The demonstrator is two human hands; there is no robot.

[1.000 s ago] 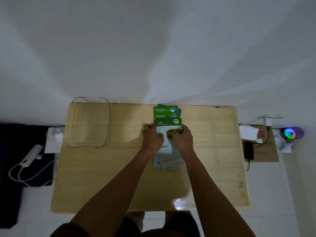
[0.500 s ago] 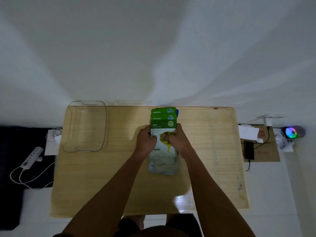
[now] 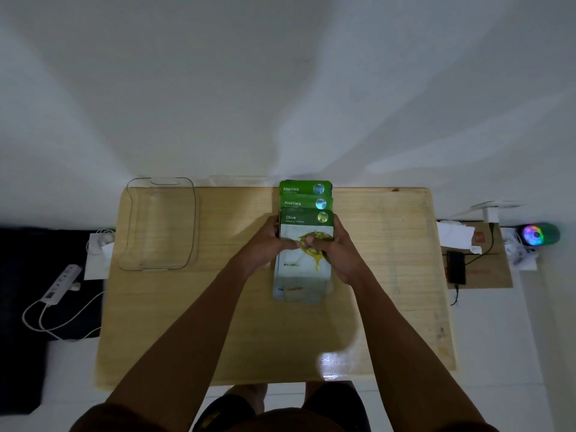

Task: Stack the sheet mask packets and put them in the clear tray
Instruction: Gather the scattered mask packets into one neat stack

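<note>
Both hands close on a fanned pile of flat foil sheet mask packets (image 3: 306, 251) lying near the middle of the far edge of the pale wooden table (image 3: 218, 322), its top packet overhanging that edge. The left hand (image 3: 268, 243) pinches the pile's left side and the right hand (image 3: 338, 249) its right side, thumbs pressed onto the face of the uppermost packet.

The packets look thin, light and glossy, likely to slide over one another; a firm squeeze on both long sides, with thumbs on top, appears the safest hold while their ends are squared up. They seem flexible rather than fragile.

The uppermost packet carries a dark green band reading "Olive" above a white panel with a yellow-green olive picture. Two brighter green bands reading "AloeVera" step out beyond it toward the far edge, and pale packet ends show at the near side.

The clear rectangular plastic tray (image 3: 194, 226) stands empty at the table's far left corner, well apart from the pile.
</note>
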